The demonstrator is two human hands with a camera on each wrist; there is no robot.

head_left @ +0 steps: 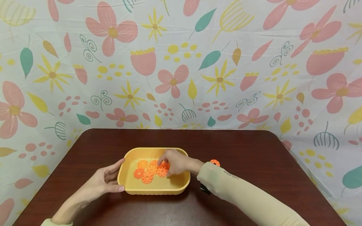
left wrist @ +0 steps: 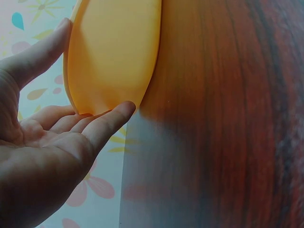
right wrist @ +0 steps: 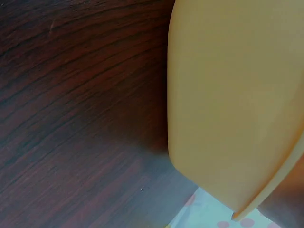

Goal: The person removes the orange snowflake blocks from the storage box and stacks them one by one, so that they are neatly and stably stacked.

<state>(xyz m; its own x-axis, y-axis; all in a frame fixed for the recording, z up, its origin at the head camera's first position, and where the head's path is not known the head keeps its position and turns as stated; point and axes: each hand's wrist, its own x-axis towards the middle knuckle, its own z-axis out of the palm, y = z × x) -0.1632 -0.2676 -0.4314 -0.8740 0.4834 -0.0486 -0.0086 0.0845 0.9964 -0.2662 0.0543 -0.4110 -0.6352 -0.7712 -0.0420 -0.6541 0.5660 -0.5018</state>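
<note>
A yellow plastic tub [head_left: 154, 191] stands on the table with several orange flower-shaped discs [head_left: 147, 178] lying loose inside. My left hand [head_left: 103, 180] holds the tub's left end, thumb at the near corner and fingers at the far one. In the left wrist view, that hand [left wrist: 61, 137] spans the end of the tub [left wrist: 114, 52]. My right hand [head_left: 176, 161] reaches in over the right side, bent fingers and thumb down around the discs; I cannot tell whether it pinches one. The right wrist view shows the tub's outer wall [right wrist: 228, 104], the hand out of sight.
One more orange disc [head_left: 215, 162] lies on the dark wooden table [head_left: 240, 147] right of the tub, partly behind the right sleeve [head_left: 234, 188]. A small black object [head_left: 205, 189] shows under that sleeve. A flower-patterned cloth [head_left: 181, 94] hangs behind the table.
</note>
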